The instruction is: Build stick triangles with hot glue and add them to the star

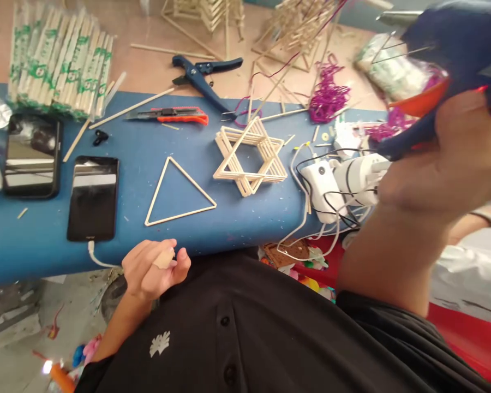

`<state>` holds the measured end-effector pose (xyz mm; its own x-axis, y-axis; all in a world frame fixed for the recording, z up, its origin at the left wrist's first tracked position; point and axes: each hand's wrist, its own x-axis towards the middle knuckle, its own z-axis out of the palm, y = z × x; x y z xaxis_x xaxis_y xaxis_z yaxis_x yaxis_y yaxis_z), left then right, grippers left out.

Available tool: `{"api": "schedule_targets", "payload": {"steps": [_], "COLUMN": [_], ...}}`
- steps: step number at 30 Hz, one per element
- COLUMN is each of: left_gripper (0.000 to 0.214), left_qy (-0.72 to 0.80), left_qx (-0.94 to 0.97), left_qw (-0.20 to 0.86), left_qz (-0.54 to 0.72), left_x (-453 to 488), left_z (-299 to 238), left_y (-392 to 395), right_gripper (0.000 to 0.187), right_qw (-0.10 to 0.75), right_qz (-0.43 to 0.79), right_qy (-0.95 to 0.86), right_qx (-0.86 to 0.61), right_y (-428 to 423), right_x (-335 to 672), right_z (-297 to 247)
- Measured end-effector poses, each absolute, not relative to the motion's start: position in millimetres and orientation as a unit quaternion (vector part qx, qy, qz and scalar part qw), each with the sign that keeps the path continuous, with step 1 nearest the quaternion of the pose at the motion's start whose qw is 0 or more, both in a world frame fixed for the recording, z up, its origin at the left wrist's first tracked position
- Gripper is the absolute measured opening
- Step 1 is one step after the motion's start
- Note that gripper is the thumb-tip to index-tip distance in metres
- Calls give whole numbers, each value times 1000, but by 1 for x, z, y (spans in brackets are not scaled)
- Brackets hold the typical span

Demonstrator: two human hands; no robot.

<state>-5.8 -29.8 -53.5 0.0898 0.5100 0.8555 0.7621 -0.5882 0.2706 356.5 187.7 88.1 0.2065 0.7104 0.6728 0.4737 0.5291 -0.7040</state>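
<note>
High on the right, my right hand [437,158] is wrapped around the handle of a blue glue gun [454,49] with an orange trigger; both are blurred. My left hand [153,270] hovers at the table's front edge, fingers curled, with a tan bandage on one finger. Nothing shows in its grasp. Just beyond it lies a flat triangle of thin wooden sticks [181,217]. To the right of that sits a layered six-pointed star frame [249,176], built from similar sticks.
Phones [93,199] and bagged chopsticks [61,65] lie left. Behind are a cutter knife [182,115], blue-handled pruning shears [202,82] and stick structures [204,13]. Purple string [330,90] and a white power adapter [323,185] with tangled cables are right. A person's arm [470,224] shows at right.
</note>
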Motion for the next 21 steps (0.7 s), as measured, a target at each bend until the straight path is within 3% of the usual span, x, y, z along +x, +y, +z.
{"api": "schedule_targets", "payload": {"steps": [3,6,8,16,21], "left_gripper": [45,44,43,52,52], "left_qy": [-417,-395,-381,-386,-404], "left_qx": [-744,-757,-762,-770,-763], "left_qw": [111,112,113,95,101], "left_qz": [-510,-509,-512,-499,-494], "left_x": [-3,0,2,-1,-9], "left_z": [-45,-42,-42,-41,-41], "left_y": [-21,-14,-11,-15,-17], "right_gripper": [64,42,32,24,22], "right_qw": [666,655,616,389,357], "right_qz": [29,69,103,119,124], "right_qy": [-582,-540,-534,-550,-558], "right_qx": [-466,-524,-569,-730,-739], "right_y": [203,204,199,193,208], "right_x": [372,369,362,347,343], "right_z": [91,86,80,39,20]}}
